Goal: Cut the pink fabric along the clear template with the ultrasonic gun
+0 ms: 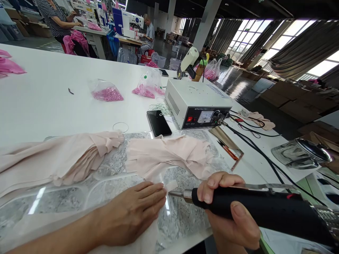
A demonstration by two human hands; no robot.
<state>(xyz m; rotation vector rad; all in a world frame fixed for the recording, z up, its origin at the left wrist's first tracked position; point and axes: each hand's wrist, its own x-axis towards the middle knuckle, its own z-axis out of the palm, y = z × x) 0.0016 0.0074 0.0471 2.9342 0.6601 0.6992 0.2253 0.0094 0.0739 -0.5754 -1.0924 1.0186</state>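
My left hand (136, 211) lies flat with its fingers stretched out, pressing a pale pink fabric strip (149, 234) onto a grey marbled mat (180, 218). My right hand (230, 208) is wrapped around a black-handled tool with a slim metal tip (254, 206). Its tip sits just beside my left fingertips, near a small end of pale fabric (171, 185); whether it touches the fabric I cannot tell. Behind my hands is a pile of pale pink fabric pieces (172, 151). A larger stack of the same fabric (60, 158) spreads to the left.
A white control box (197, 93) with a dial stands behind a black phone (159, 123). Black cables (254, 148) run along the right side, near pens (227, 150) and a clear-sided jug (296, 153). Bags of pink bits (107, 92) lie farther back. Two people work at sewing machines beyond.
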